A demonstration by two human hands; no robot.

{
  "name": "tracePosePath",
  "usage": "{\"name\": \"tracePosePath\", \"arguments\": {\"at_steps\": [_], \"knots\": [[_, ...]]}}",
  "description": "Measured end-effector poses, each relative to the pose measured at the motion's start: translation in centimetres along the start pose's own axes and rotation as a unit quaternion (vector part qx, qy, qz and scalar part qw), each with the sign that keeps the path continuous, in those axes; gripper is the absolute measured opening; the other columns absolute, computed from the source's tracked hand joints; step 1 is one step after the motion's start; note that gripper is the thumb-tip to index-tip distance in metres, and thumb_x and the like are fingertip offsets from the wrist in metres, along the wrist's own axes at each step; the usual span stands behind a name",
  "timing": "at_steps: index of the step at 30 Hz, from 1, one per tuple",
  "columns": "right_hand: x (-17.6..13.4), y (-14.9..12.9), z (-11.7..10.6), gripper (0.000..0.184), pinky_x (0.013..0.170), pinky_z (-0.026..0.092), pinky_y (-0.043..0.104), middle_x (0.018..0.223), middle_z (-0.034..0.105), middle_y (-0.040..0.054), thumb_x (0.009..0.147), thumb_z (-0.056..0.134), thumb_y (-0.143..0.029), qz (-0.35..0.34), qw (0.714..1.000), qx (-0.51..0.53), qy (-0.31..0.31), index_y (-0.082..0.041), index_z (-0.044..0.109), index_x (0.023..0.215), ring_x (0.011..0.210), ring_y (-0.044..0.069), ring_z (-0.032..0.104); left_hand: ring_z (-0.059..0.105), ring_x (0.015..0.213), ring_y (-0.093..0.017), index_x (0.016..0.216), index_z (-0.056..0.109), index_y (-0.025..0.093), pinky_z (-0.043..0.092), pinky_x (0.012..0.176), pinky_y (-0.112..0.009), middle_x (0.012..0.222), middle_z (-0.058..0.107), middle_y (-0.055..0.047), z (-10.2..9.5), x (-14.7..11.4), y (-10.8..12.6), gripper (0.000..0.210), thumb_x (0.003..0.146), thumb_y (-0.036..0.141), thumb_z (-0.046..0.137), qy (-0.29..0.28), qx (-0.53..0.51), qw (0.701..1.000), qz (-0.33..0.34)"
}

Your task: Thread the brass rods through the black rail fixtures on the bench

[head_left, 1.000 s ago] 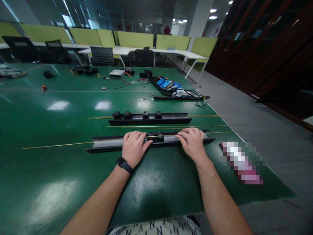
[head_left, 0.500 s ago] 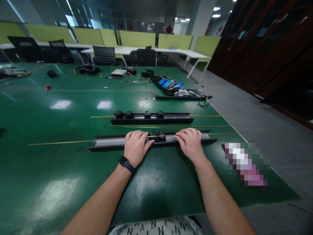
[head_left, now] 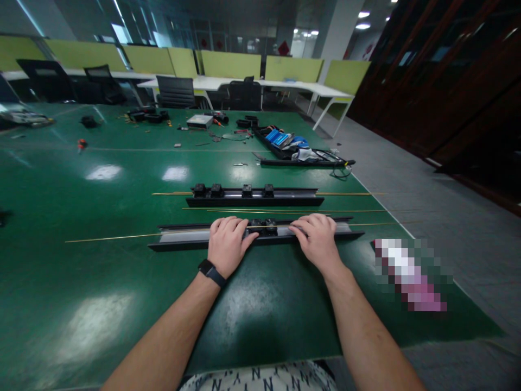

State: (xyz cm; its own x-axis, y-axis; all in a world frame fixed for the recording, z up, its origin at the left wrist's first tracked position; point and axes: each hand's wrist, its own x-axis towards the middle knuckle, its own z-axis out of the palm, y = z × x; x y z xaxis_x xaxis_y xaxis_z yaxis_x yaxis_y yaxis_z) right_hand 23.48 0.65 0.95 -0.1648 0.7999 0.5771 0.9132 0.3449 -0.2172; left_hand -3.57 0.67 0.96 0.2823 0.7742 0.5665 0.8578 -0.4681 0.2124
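A thin brass-coloured rod (head_left: 114,238) runs lengthwise over the near black channel (head_left: 195,244) and sticks out at both ends. My right hand (head_left: 315,236) pinches the rod between thumb and fingers, over the channel's right half. My left hand (head_left: 228,239) is closed over the channel's middle. Between its thumb and fingers a dark edge shows, seemingly of a black block; most of it is hidden. Just right of that hand, two black blocks (head_left: 264,226) sit in the channel, with the rod passing along them.
Behind lies a second black channel (head_left: 256,201) with several black blocks and rods. Loose brass rods (head_left: 285,210) lie between the channels. A pixelated pink and white item (head_left: 411,277) is at right. Farther back are a tray with blue packets (head_left: 279,138) and small parts.
The brass rod has slid to the right: its left end is nearer the channel and its right end reaches farther out. Both hands stay almost in place.
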Motion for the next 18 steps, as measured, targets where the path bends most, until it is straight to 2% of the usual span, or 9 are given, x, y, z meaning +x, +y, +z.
{"name": "tracePosePath", "arguments": {"at_steps": [7,13,18], "knots": [[-0.3,2.1,-1.4,0.025,0.096,0.029,0.048,0.102,0.073,0.0065,0.098,0.059,-0.044,0.031,0.999,-0.026,0.018,-0.028,0.078,0.092,0.107,0.028,0.053,0.064,0.117,-0.029,0.117,0.07,0.022,0.039,0.104,-0.048,0.114,0.076,-0.011,0.0,0.0,-0.1,0.035,0.098,0.05,0.06,-0.003,0.0,1.0,-0.001],[-0.2,0.4,-1.0,0.029,0.099,0.03,0.047,0.114,0.073,0.0063,0.095,0.063,-0.051,0.005,1.0,-0.014,-0.008,-0.028,0.075,0.11,0.112,0.028,0.053,0.064,0.117,-0.029,0.116,0.071,0.023,0.038,0.104,-0.048,0.115,0.076,-0.01,0.1,-0.1,-0.1,0.034,0.098,0.05,0.06,-0.003,-0.001,1.0,-0.002],[0.1,-0.2,-0.4,0.026,0.098,0.029,0.046,0.1,0.075,0.0049,0.101,0.056,-0.044,-0.001,1.0,-0.02,-0.002,-0.029,0.077,0.099,0.104,0.026,0.054,0.064,0.118,-0.029,0.116,0.071,0.022,0.037,0.104,-0.047,0.115,0.075,-0.01,0.1,0.0,-0.1,0.036,0.099,0.051,0.058,-0.004,0.003,1.0,-0.001]]}}
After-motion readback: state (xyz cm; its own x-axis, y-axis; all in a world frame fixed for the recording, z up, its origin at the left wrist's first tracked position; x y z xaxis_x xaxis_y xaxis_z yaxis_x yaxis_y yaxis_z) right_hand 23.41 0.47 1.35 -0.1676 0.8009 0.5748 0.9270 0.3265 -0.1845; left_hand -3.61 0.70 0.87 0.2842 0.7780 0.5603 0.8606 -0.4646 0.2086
